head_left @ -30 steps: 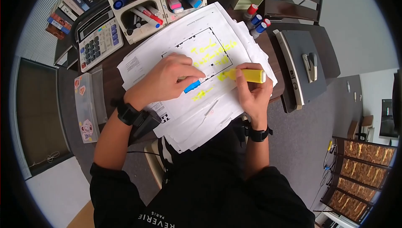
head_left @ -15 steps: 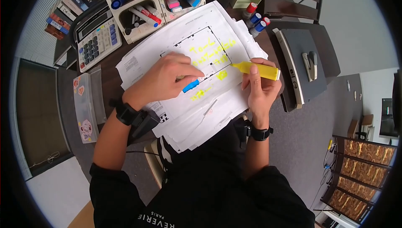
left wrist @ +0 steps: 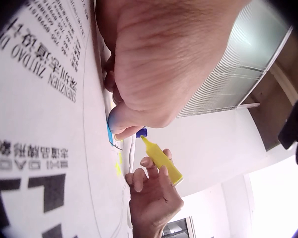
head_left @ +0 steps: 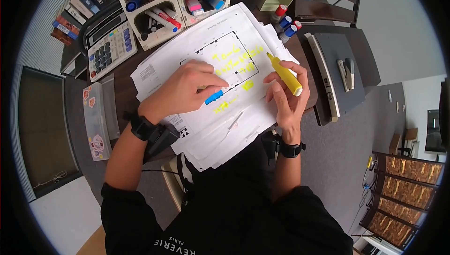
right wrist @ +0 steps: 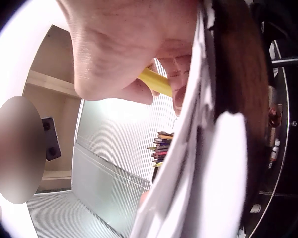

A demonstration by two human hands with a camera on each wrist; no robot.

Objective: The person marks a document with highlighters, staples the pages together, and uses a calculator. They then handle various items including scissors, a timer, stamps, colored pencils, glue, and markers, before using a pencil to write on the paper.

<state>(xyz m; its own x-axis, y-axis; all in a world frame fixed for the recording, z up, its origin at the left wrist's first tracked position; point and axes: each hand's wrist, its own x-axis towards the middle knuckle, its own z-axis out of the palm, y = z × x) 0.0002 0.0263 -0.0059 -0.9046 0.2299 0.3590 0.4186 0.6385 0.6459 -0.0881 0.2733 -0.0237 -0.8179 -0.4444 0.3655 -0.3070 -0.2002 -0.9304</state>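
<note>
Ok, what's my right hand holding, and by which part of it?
Your right hand holds a chunky yellow plastic highlighter by its barrel, clear of the writing tip.

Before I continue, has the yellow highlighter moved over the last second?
Yes: in the head view, the yellow highlighter's tip has swung forward, nearer the standing blue-capped containers.

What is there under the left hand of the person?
Under the left hand lies a printed sheet, with yellow writing beyond the fingers. A blue item shows at the hand's edge. What is printed directly beneath the hand is covered and cannot be seen.
</note>
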